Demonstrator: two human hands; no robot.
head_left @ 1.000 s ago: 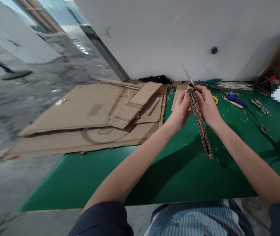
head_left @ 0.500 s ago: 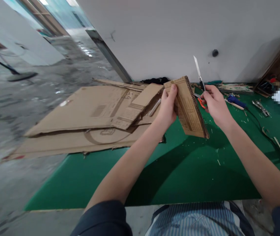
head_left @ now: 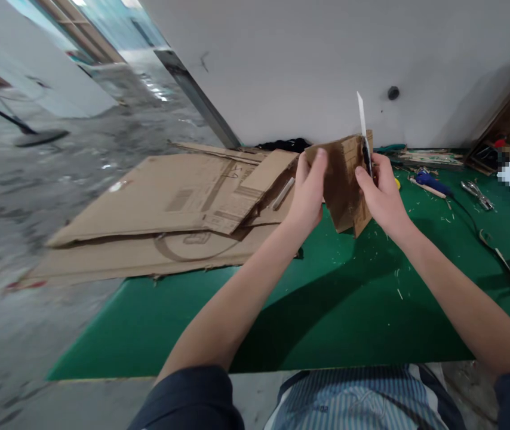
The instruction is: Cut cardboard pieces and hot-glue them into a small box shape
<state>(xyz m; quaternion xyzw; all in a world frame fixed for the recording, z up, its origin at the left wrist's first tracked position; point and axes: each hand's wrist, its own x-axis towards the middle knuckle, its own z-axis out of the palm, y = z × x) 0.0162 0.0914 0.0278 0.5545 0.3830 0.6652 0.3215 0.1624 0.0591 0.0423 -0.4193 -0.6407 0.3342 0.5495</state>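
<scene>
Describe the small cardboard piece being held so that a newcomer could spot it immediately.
Above the green table, near the white wall, the left hand and right hand hold a cardboard piece upright. Unlike the flat cardboard sheets, it is raised, with a knife blade beside it.

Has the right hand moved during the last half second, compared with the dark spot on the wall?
Yes. The right hand, gripping the utility knife, shifted slightly left toward the cardboard piece; its blade now rises left of the dark wall spot.

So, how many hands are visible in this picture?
2. The left hand grips the cardboard piece on its left edge; the right hand holds its right edge together with a knife.
</scene>
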